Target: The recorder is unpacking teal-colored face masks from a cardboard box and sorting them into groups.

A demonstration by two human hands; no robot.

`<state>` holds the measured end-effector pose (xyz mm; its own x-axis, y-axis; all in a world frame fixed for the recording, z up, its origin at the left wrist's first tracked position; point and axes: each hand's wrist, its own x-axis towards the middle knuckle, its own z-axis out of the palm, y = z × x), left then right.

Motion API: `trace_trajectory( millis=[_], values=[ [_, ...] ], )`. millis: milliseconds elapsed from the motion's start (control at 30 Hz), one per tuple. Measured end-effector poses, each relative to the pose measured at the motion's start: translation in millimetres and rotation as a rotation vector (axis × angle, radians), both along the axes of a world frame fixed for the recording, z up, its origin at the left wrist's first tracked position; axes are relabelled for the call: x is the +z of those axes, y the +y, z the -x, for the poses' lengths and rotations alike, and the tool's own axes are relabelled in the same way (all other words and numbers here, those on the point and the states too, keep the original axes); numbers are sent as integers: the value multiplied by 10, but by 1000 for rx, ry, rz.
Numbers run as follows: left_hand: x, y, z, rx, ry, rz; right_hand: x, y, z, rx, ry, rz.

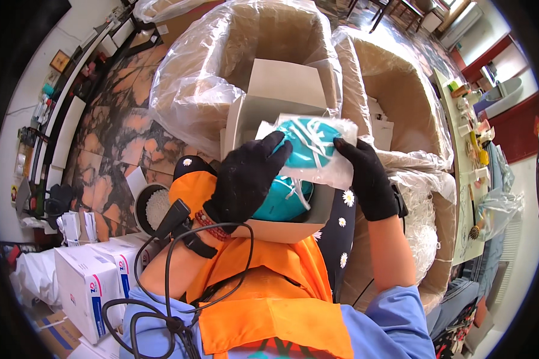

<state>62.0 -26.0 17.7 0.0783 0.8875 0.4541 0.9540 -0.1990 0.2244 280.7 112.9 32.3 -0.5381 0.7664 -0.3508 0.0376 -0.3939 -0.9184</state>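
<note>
A clear plastic bag (336, 170) with a teal, cup-shaped face mask (299, 157) and its white straps inside hangs over an open carton (286, 84) on my lap. My left hand (250, 176), in a black glove, pinches the bag's left side. The black-gloved right hand (370, 179) grips its right edge between thumb and fingers. Below, inside the carton, lies another teal mask (283, 200) with white straps, partly hidden by the bag and my left hand. The carton's far flap stands raised.
Large plastic-lined boxes (188, 90) stand ahead, and another lined box (395, 90) holds small white cartons. A bin (142, 209) of white bits and stacked white boxes (81, 281) sit to my left. Black cables (175, 323) loop over my left arm. A cluttered table (443, 119) runs along the right.
</note>
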Motion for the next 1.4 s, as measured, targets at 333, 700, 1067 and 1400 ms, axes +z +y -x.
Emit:
trace_trajectory(
  millis=[333,700,1067,1400],
  values=[
    [-352,83,74,-12,-1246,170,136,-268,-6,-84,-163,-600],
    [-205,36,9,-114,-1719,291,-210,-324,-42,-266,-92,-567],
    [-205,35,-44,-90,-1472,487,-336,-335,-155,-305,-309,-778],
    [-180,-51,274,273,-1486,-219,-284,-136,-562,-626,-220,-573]
  ],
)
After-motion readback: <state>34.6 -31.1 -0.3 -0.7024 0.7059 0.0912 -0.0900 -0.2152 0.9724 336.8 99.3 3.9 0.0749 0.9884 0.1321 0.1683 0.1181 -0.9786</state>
